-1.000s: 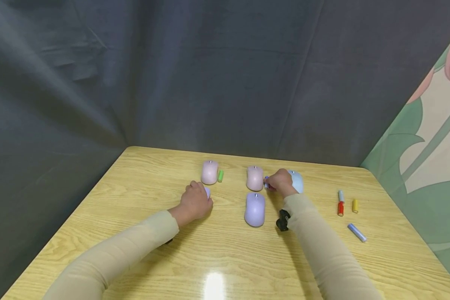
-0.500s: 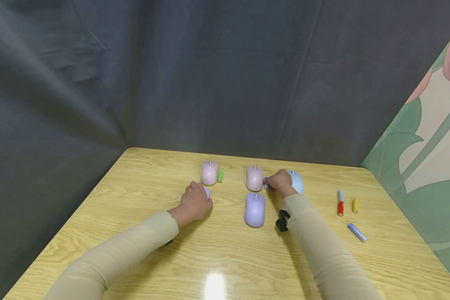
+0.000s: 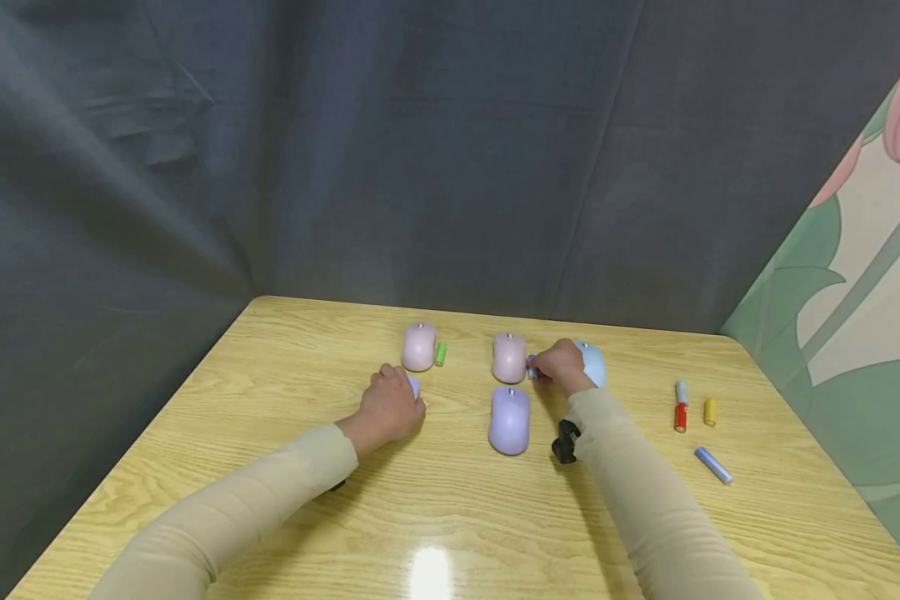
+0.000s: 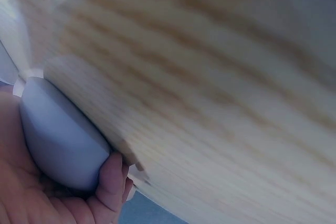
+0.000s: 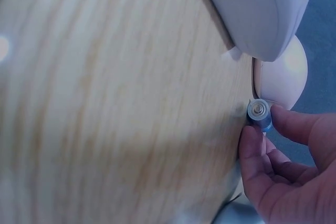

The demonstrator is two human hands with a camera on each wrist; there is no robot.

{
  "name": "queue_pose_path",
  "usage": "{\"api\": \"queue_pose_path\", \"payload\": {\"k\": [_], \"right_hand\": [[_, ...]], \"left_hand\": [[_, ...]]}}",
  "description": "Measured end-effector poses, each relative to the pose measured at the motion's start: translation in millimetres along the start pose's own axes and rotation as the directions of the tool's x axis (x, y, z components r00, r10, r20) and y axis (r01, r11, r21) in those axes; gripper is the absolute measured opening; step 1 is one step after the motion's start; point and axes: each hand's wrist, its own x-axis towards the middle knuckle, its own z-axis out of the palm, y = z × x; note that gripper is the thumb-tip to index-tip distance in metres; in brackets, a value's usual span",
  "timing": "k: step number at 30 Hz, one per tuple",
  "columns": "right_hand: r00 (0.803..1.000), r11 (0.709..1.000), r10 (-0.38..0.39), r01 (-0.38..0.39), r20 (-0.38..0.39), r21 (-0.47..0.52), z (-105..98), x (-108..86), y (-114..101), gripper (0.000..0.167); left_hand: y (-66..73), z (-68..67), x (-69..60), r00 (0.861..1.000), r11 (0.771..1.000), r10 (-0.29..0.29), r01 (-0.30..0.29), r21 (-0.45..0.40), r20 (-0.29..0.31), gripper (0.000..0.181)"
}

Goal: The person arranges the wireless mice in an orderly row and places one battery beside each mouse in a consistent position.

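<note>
My left hand [image 3: 392,402] grips a lavender computer mouse [image 4: 63,135] on the table, fingers wrapped over its sides; in the head view most of that mouse is hidden under the hand. Between thumb and fingertips, my right hand [image 3: 561,365] pinches a blue battery [image 5: 258,113], its end facing the right wrist camera. This battery sits just right of a pink mouse [image 3: 509,358]. A light blue mouse [image 3: 592,364], partly covered by the right hand, lies to the right. Below the pink mouse is another lavender mouse [image 3: 509,420].
Left of centre at the back lie another pink mouse [image 3: 419,347] and a green battery [image 3: 440,353]. On the right are a pale blue battery [image 3: 682,392] touching a red battery [image 3: 681,417], a yellow battery [image 3: 710,412] and a longer blue battery [image 3: 713,465]. A dark curtain [image 3: 450,167] hangs behind the table.
</note>
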Motion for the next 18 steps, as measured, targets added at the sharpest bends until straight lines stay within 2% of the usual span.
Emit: {"api": "queue_pose_path", "payload": {"k": [4,12,18], "right_hand": [[1.0,1.0,-0.005,0.005,0.003,-0.005,-0.6,0.4,0.4,0.031],[1.0,1.0,-0.001,0.001,-0.001,-0.02,-1.2,-1.5,0.0,0.032],[1.0,0.999,-0.002,0.003,0.003,-0.048,-2.8,-4.0,-0.7,0.032]], "left_hand": [[0.1,0.1,0.5,1.0,0.999,-0.014,0.014,-0.031,-0.011,0.055],[1.6,-3.4,-2.8,1.0,1.0,-0.01,0.01,-0.02,-0.025,0.054],[0.6,-1.5,-1.0,1.0,0.999,-0.012,0.012,-0.031,-0.005,0.056]]}}
